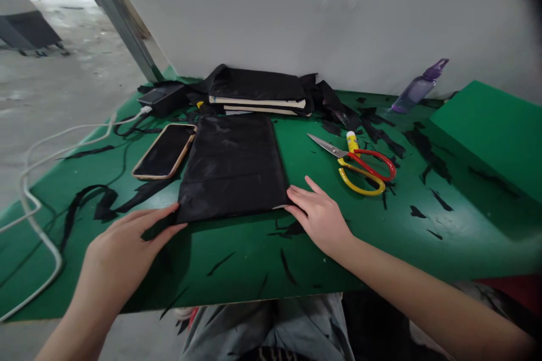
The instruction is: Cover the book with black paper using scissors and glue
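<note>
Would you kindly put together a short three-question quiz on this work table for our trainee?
1. True or false: the scissors lie to the right of the black cloth-covered panel.
2. Which lies left of the panel? A) spray bottle B) phone C) glue stick
3. Which corners of the panel do the left hand and right hand touch?

Key: 1 true; 2 B; 3 the two near corners, one hand at each.

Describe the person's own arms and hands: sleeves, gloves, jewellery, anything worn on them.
Both arms are bare along all that shows; no sleeve is in view. The left hand and right hand wear no gloves. No watch, bracelet or ring is visible on either. No markings show.
</note>
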### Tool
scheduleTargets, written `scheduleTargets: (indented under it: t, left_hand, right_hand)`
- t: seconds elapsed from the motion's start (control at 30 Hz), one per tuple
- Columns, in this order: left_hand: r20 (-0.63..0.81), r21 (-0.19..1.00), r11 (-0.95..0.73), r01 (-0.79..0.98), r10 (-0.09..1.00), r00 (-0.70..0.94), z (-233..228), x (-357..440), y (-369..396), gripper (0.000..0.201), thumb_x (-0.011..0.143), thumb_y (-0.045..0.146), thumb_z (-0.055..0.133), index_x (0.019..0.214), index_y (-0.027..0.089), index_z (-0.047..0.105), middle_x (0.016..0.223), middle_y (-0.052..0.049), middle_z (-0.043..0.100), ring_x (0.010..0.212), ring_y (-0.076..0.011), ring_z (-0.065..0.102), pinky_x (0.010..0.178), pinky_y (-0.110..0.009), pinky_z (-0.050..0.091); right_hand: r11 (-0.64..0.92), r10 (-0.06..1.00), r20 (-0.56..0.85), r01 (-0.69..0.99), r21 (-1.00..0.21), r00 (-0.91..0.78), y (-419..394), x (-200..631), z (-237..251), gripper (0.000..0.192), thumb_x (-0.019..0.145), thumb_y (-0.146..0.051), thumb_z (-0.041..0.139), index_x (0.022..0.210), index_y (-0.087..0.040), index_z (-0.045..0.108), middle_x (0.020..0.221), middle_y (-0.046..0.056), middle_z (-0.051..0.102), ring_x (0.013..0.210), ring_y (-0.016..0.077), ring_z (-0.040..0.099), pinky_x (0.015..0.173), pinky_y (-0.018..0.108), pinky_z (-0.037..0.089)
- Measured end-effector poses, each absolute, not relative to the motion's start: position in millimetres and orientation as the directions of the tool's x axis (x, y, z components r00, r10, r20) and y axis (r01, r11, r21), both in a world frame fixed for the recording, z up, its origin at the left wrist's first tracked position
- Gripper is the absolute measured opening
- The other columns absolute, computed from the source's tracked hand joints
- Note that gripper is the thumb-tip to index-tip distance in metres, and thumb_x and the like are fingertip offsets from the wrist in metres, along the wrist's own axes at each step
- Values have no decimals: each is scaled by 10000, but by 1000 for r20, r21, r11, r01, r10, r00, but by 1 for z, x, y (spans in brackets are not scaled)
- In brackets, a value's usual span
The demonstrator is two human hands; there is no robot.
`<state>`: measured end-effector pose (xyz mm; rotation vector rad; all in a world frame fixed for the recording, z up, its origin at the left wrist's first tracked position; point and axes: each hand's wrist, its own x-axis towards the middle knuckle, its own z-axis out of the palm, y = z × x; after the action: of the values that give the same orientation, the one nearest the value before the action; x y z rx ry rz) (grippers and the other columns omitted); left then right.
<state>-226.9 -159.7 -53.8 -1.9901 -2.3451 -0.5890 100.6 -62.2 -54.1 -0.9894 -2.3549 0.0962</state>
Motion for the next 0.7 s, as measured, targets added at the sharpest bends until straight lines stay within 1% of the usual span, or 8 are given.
scheduleTargets:
  t: [0.07, 0.13, 0.2, 0.27, 0.37, 0.53, 0.6, 0.7]
  left_hand:
    - [253, 209, 132, 969, 950, -184, -49, -223, -159, 395, 882, 548, 454, 1129, 285, 615, 1087, -31, 674, 963, -264, 640, 806, -390, 497]
    - [250, 147, 100, 984, 959, -135, -45, -219, -159, 410, 886, 511, 487, 1204, 263, 552, 1125, -51, 657, 1013, -268, 627, 852, -399, 498]
    - [249, 124, 67, 990, 964, -96, -42, -215, -159, 488, 880, 498, 512, 1291, 239, 467, 1204, -76, 620, 1086, -284, 597, 909, -420, 480]
    - [259, 121, 44, 992, 963, -74, -41, -214, -159, 535, 875, 510, 514, 1321, 228, 427, 1245, -85, 597, 1118, -292, 580, 932, -425, 469]
    - [258, 115, 8, 993, 965, -37, -44, -216, -158, 494, 884, 518, 498, 1282, 228, 462, 1191, -81, 625, 1096, -289, 586, 932, -425, 465]
    - [239, 129, -38, 991, 971, 6, -47, -223, -157, 483, 893, 523, 484, 1272, 224, 483, 1181, -87, 631, 1106, -289, 572, 934, -439, 462]
    - [234, 130, -41, 991, 972, 10, -47, -224, -156, 487, 891, 518, 492, 1275, 219, 487, 1174, -87, 634, 1109, -289, 569, 922, -432, 470]
    - [246, 124, -40, 991, 969, 8, -48, -223, -157, 465, 894, 497, 500, 1274, 229, 491, 1152, -79, 637, 1100, -275, 572, 907, -409, 484]
  right_hand:
    - [703, 698, 461, 647, -296, -548, -61, 103, -52, 258, 889, -253, 563, 1091, -130, 667, 1043, 94, 719, 1021, 184, 661, 1131, 443, 333]
    - [671, 733, 425, 670, -318, -532, -59, 105, -50, 286, 868, -308, 595, 1099, -157, 669, 1056, 85, 716, 1022, 197, 657, 1123, 476, 336]
    - [650, 756, 388, 677, -344, -528, -56, 108, -48, 328, 853, -353, 612, 1135, -192, 659, 1087, 69, 707, 1051, 210, 643, 1106, 502, 352]
    - [649, 759, 365, 667, -367, -539, -53, 110, -48, 378, 847, -373, 618, 1191, -218, 633, 1132, 60, 692, 1094, 221, 624, 1096, 511, 364]
    - [650, 760, 343, 659, -378, -552, -50, 111, -50, 425, 851, -370, 611, 1252, -227, 596, 1184, 67, 668, 1147, 231, 595, 1097, 514, 365]
    - [652, 757, 289, 647, -396, -586, -49, 109, -51, 463, 882, -356, 565, 1310, -182, 542, 1283, 112, 602, 1246, 239, 516, 1095, 505, 371]
    - [658, 749, 267, 637, -401, -606, -49, 108, -50, 472, 891, -346, 549, 1323, -158, 526, 1311, 127, 577, 1272, 245, 488, 1102, 506, 360]
    - [656, 749, 246, 634, -408, -616, -52, 106, -51, 482, 908, -318, 517, 1357, -146, 490, 1352, 137, 539, 1306, 252, 443, 1088, 491, 385]
